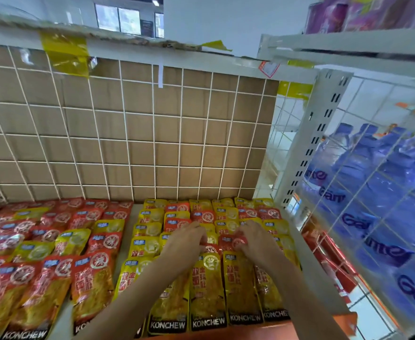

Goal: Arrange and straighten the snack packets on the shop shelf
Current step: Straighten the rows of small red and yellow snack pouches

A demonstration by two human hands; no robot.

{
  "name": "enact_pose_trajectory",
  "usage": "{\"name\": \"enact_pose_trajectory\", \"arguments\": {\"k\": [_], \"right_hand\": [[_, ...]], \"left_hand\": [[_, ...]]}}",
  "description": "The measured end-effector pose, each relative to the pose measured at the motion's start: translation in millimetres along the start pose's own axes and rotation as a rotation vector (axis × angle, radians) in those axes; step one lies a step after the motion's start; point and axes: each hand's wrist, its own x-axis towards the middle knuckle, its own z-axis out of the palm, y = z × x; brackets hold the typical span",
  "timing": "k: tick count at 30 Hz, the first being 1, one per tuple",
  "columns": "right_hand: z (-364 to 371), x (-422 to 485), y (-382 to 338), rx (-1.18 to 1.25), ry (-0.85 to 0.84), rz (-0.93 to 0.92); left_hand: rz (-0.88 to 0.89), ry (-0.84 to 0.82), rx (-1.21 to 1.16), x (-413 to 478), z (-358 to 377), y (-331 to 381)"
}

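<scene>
Rows of red and yellow snack packets cover the shelf, lying flat and overlapping like tiles. A yellow packet (207,290) marked KONCHEW lies at the front between my forearms. My left hand (184,241) lies on the middle rows of the right-hand block, fingers curled onto a red packet (210,249). My right hand (255,238) sits just to the right, its fingertips pinching the top of another red packet (233,241). The packets under both palms are hidden. The left-hand block of mostly red packets (42,253) lies looser and more skewed.
A white wire grid backed by brown cardboard (128,133) rises behind the shelf. A white slotted upright (319,133) and a wire side panel bound the right side, with blue water-bottle packs (378,197) beyond. An orange shelf front edge (250,331) runs below the packets.
</scene>
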Motion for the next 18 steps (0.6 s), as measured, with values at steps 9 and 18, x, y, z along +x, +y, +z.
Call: {"name": "enact_pose_trajectory", "arguments": {"k": [9,18], "right_hand": [[1,1,-5,0.135,0.016,0.1],[-15,8,-5,0.464,0.316,0.117]], "left_hand": [[-0.031,-0.011,-0.133,1,4,2],[-0.075,0.129,-0.413,12,-7,7]]}}
